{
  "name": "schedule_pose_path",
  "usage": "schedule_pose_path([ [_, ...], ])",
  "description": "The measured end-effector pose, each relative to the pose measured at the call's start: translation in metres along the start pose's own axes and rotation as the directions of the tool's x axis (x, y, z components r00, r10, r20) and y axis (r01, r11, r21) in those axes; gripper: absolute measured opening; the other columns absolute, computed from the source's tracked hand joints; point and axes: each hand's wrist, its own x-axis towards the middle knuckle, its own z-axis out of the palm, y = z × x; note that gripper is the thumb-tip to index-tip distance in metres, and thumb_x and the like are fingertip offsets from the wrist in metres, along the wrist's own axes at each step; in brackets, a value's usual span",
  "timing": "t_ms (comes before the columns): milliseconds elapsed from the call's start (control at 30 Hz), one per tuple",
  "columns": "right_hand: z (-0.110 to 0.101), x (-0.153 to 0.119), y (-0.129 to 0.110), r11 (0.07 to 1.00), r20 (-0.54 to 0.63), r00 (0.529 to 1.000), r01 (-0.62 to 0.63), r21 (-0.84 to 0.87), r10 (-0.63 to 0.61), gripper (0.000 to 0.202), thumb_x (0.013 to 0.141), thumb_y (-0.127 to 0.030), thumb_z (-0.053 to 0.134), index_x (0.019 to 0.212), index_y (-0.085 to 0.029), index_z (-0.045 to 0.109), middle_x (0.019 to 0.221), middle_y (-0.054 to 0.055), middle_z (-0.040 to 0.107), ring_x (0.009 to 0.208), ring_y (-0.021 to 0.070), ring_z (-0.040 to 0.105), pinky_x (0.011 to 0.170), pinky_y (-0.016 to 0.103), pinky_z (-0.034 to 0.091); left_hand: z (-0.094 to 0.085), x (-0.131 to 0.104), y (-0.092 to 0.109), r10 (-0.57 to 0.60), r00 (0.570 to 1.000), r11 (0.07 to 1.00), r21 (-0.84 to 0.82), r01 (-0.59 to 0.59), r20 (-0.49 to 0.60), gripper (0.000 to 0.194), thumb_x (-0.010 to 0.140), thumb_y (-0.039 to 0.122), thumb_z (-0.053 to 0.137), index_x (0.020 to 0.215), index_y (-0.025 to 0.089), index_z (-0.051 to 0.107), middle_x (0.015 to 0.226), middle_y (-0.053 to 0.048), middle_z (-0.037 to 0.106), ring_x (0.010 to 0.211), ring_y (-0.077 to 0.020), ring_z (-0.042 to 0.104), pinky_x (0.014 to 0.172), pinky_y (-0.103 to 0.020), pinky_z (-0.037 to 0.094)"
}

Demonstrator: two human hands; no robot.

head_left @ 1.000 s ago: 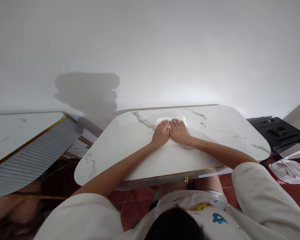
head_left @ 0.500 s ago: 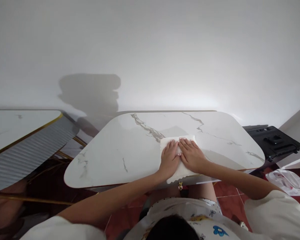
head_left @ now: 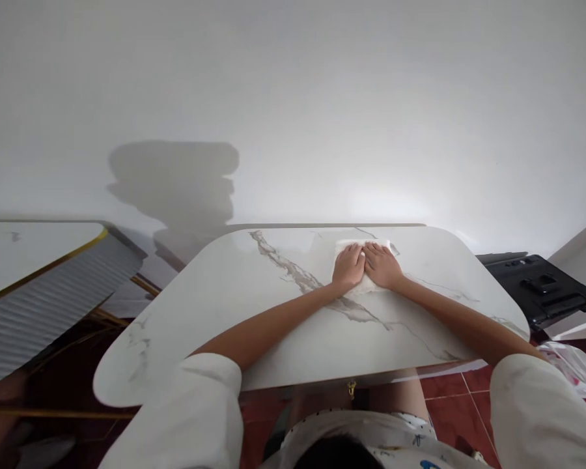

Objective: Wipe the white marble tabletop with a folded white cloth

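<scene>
A white cloth (head_left: 342, 246) lies spread on the white marble-patterned tabletop (head_left: 215, 293), right of centre and close to its far edge. My left hand (head_left: 349, 266) rests flat on the cloth's left part, palm down. Beside it my right hand (head_left: 381, 264) presses on the right part, fingers extended. The two hands touch or nearly touch at the thumbs. Both arms reach across the table, and much of the cloth is hidden under the palms.
Behind the table stands a pale wall (head_left: 293, 117). A second marble-patterned table (head_left: 34, 251) with a ribbed side is at the left. On the right are a black case (head_left: 542, 283) and, lower down, a clear plastic bag (head_left: 573, 368). A small gold knob (head_left: 351, 389) shows at the front edge.
Both hands and the cloth have moved forward across the tabletop, toward the wall, and slightly right. The view has shifted a little, with the table's front edge now lower in it.
</scene>
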Motion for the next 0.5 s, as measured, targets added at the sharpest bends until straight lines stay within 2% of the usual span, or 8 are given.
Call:
schedule_pose_path([
  [167, 0.011, 0.053, 0.014, 1.000, -0.061, 0.998, 0.007, -0.003, -0.007, 0.046, 0.093, -0.022, 0.035, 0.135, -0.009, 0.047, 0.144, 0.012, 0.046, 0.134, 0.0241, 0.036, 0.109, 0.039, 0.026, 0.005, 0.050, -0.027, 0.051, 0.999, 0.998, 0.041, -0.051, -0.012, 0.044, 0.088, 0.010, 0.033, 0.126, 0.014, 0.054, 0.138, -0.011, 0.052, 0.131, -0.0218, 0.043, 0.111, -0.038, 0.031],
  [333, 0.020, 0.094, 0.026, 1.000, -0.130, 0.992, 0.005, -0.006, -0.006, 0.036, 0.091, -0.019, 0.039, 0.120, -0.010, 0.058, 0.124, 0.014, 0.060, 0.119, 0.0235, 0.048, 0.101, 0.035, 0.033, 0.007, 0.086, -0.044, 0.073, 0.997, 0.996, 0.060, -0.072, -0.021, 0.042, 0.087, 0.008, 0.033, 0.122, 0.014, 0.055, 0.137, -0.012, 0.053, 0.129, -0.0217, 0.044, 0.110, -0.037, 0.032],
  [500, 0.026, 0.122, 0.035, 1.000, -0.109, 0.994, -0.010, 0.013, 0.012, 0.032, 0.093, -0.020, 0.037, 0.115, -0.014, 0.060, 0.115, 0.011, 0.064, 0.113, 0.0226, 0.053, 0.098, 0.035, 0.033, 0.007, 0.111, -0.052, 0.077, 0.996, 0.996, 0.055, -0.075, -0.049, 0.037, 0.085, 0.007, 0.034, 0.106, 0.018, 0.062, 0.114, -0.009, 0.065, 0.112, -0.0224, 0.056, 0.100, -0.037, 0.041],
])
